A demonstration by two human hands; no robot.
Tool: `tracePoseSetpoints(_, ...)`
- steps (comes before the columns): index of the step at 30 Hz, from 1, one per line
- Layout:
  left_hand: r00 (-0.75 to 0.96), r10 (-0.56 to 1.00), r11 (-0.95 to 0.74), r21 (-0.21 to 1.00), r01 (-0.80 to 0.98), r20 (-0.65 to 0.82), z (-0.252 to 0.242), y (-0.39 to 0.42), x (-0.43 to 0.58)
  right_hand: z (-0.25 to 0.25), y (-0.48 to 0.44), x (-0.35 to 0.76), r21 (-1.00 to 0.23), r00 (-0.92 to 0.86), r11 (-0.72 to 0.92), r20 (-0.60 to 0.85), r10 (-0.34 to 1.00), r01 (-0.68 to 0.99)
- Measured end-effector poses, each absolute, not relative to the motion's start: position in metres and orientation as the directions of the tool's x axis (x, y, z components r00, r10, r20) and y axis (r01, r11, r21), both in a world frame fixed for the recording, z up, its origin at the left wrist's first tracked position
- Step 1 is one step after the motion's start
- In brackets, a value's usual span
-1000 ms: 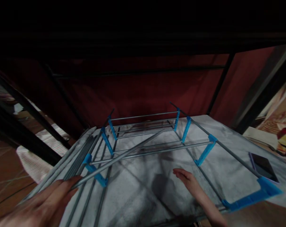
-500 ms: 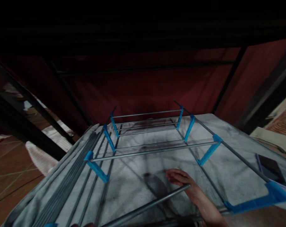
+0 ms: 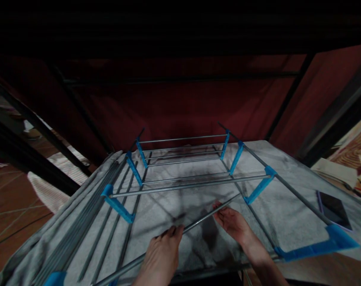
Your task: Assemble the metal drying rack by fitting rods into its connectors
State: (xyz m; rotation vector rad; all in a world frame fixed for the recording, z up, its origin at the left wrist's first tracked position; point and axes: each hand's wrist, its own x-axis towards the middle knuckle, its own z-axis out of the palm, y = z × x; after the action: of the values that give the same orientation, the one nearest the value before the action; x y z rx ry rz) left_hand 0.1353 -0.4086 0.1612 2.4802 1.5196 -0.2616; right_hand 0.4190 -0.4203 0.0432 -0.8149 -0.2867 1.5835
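Note:
A thin grey metal tube [image 3: 202,219] slants across the near middle, its far end rising to the right. My left hand [image 3: 164,251] is closed around it, knuckles up. Close to the far end, my right hand [image 3: 232,223] has its fingertips curled about the same tube, palm turned partly up. Beyond both hands stands a rack frame of metal tubes with blue plastic brackets. One crossbar [image 3: 189,186] links a left bracket [image 3: 117,204] and a right bracket [image 3: 259,186]. The nearest right bracket [image 3: 314,248] has no crossbar seated in it that I can see.
Several loose tubes [image 3: 79,222] lie along the left side of the grey cloth [image 3: 290,171]. A dark-screened phone or tablet [image 3: 334,210] rests at right. Dark posts [image 3: 290,99] and a red panel [image 3: 180,107] stand behind. A pale cloth [image 3: 53,184] hangs at left.
My left hand has come up into view along the tube. The tube's far end has moved forward, and my right fingers, apart from it before, now curl at it.

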Motion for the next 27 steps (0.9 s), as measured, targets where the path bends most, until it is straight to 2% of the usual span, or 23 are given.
tracePoseSetpoints(3, 0.492, 0.810, -0.466, 0.159, 0.870, -0.318, 0.158, -0.406, 0.164, 0.055, -0.427, 0.404, -0.579, -0.098, -0.264, -0.301, 0.948, -0.772)
tracePoseSetpoints(5, 0.518, 0.815, -0.487, 0.178, 0.855, -0.260, 0.156, -0.402, 0.177, 0.059, -0.425, 0.394, -0.583, -0.120, -0.273, -0.288, 0.950, -0.765)
tracePoseSetpoints(8, 0.533, 0.828, -0.509, 0.165, 0.845, -0.175, 0.148, -0.394, 0.184, 0.062, -0.412, 0.389, -0.602, -0.056, -0.227, -0.289, 0.956, -0.765)
tracePoseSetpoints(12, 0.465, 0.874, -0.460, 0.072, 0.885, -0.142, 0.136, -0.376, 0.171, 0.061, -0.390, 0.401, -0.648, 0.079, -0.174, -0.342, 0.936, -0.741)
tracePoseSetpoints(14, 0.427, 0.893, -0.426, 0.043, 0.904, -0.140, 0.132, -0.367, 0.162, 0.060, -0.387, 0.408, -0.702, 0.097, -0.224, -0.386, 0.917, -0.676)
tracePoseSetpoints(17, 0.414, 0.898, -0.412, 0.048, 0.910, -0.150, 0.129, -0.358, 0.157, 0.060, -0.388, 0.411, -0.828, -0.041, -0.393, -0.413, 0.910, -0.400)
tracePoseSetpoints(18, 0.422, 0.895, -0.418, 0.060, 0.907, -0.145, 0.128, -0.357, 0.157, 0.060, -0.389, 0.410, -0.877, -0.062, -0.394, -0.393, 0.918, -0.276)
tracePoseSetpoints(19, 0.432, 0.892, -0.425, 0.073, 0.902, -0.135, 0.127, -0.356, 0.159, 0.062, -0.388, 0.407, -0.928, -0.042, -0.340, -0.338, 0.940, -0.152)
tracePoseSetpoints(21, 0.453, 0.887, -0.445, 0.097, 0.890, -0.087, 0.124, -0.357, 0.164, 0.067, -0.385, 0.397, -0.988, 0.068, -0.105, -0.097, 0.993, 0.115)
tracePoseSetpoints(22, 0.465, 0.884, -0.457, 0.109, 0.883, -0.060, 0.123, -0.358, 0.166, 0.070, -0.382, 0.391, -0.964, 0.100, 0.032, 0.060, 0.993, 0.263)
tracePoseSetpoints(24, 0.476, 0.879, -0.471, 0.128, 0.873, -0.016, 0.120, -0.360, 0.170, 0.075, -0.376, 0.376, -0.815, 0.020, 0.254, 0.309, 0.951, 0.521)
tracePoseSetpoints(25, 0.476, 0.879, -0.472, 0.133, 0.872, -0.001, 0.119, -0.360, 0.171, 0.075, -0.374, 0.369, -0.726, -0.072, 0.329, 0.361, 0.930, 0.604)
tracePoseSetpoints(27, 0.470, 0.883, -0.467, 0.136, 0.874, 0.010, 0.114, -0.360, 0.171, 0.074, -0.371, 0.354, -0.581, -0.244, 0.417, 0.354, 0.903, 0.699)
